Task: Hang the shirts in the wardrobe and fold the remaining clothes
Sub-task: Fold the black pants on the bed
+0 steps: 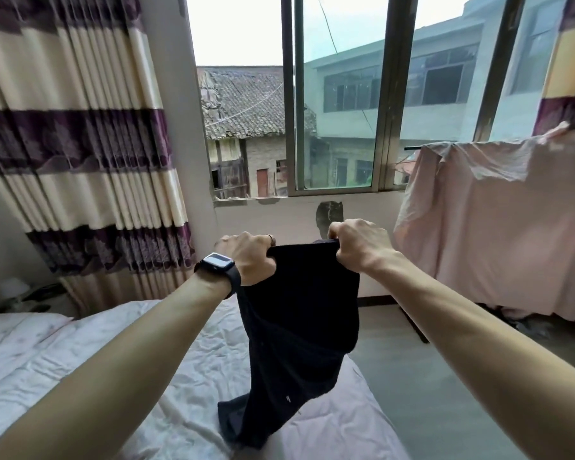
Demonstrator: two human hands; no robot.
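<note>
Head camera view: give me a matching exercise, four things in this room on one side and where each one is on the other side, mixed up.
Things
1. black fabric garment
2. pale pink cloth
3. purple and cream striped curtain
4. black smartwatch

Places
A. draped at the right, beside the window
B. on the left wrist
C. gripped at its top edge by the left hand and right hand
D. hanging left of the window

Pairs: 1-C, 2-A, 3-D, 4-B
</note>
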